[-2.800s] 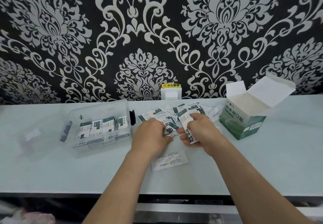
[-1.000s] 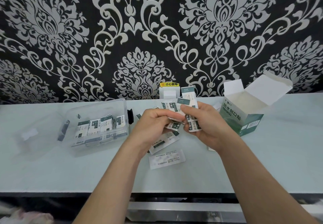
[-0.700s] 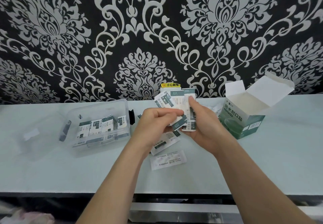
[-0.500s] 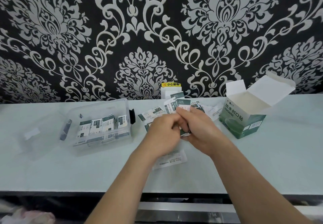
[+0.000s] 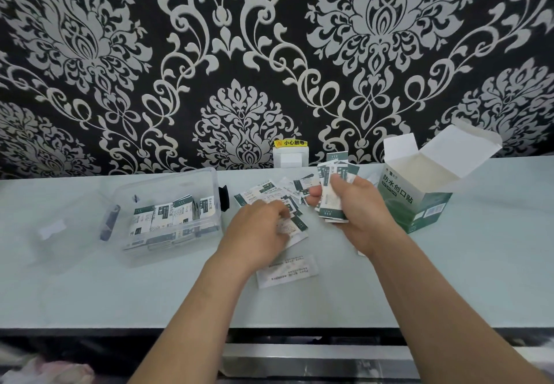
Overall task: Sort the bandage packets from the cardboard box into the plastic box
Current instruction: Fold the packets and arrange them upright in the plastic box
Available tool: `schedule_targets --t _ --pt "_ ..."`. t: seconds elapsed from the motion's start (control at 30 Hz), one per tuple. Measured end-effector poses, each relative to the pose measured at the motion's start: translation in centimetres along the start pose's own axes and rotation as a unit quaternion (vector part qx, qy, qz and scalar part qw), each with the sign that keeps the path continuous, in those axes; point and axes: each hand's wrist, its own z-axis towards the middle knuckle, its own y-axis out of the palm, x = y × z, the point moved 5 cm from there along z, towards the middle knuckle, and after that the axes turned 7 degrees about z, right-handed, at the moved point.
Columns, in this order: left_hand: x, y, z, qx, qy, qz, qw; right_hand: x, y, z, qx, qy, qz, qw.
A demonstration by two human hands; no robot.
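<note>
Packets point(image 5: 168, 215) sit in plastic box point(image 5: 168, 177), cardboard box point(image 5: 419, 203) open; right fingers point(image 5: 338, 182) grip a stack point(image 5: 331, 205), left fingers point(image 5: 277, 208) pinch loose packets point(image 5: 257, 193)

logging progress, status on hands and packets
Right hand grips a stack of packets. Left hand on loose packets, grip unclear. Plastic box open, part filled, nothing blocking it.

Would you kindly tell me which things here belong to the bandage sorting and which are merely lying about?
Job: cardboard box, plastic box, loose packets under left hand, packet stack in right hand.
Lying about: clear lid, wall socket, yellow warning label.
</note>
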Motion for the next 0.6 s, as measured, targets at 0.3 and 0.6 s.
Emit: schedule_targets --t 0.3,0.6 --pt "-0.7 0.2 0.1 0.020 -0.064 -0.053 0.996 0.8 1.0 -0.8 -0.028 0.065 0.005 0.998" --pt "-1.3 -1.1 0.2 0.143 -0.098 -0.193 0.966 1.6 0.6 -0.3 -0.013 0.083 -0.047 0.995"
